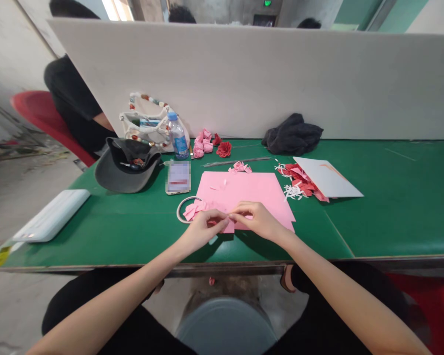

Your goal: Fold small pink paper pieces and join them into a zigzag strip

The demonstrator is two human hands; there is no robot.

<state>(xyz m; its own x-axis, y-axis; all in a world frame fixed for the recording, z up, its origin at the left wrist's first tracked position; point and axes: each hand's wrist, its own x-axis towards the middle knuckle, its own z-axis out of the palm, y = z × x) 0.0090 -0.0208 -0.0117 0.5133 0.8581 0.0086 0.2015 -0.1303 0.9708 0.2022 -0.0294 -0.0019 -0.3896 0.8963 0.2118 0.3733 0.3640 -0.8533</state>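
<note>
Over the near edge of a stack of pink paper sheets (261, 190), my left hand (207, 227) and my right hand (257, 219) meet with fingertips pinched together. Between them is a small piece of pink paper (229, 228), partly covered by the fingers. Crumpled pink paper petals (193, 211) lie just past my left hand, beside a roll of tape (180, 212) seen as a pale ring. Farther up the sheets sits a folded pink paper piece (240, 167). Pink paper flowers (203, 144) and a red paper flower (224, 149) rest near the partition.
On the green table (392, 217) stand a bottle (178, 138), a cap (128, 170), a phone (178, 176) and a white device (52, 217). Thin wires (237, 161) lie behind the sheets. Right are paper scraps (299, 182), a white card (331, 177) and dark cloth (292, 135).
</note>
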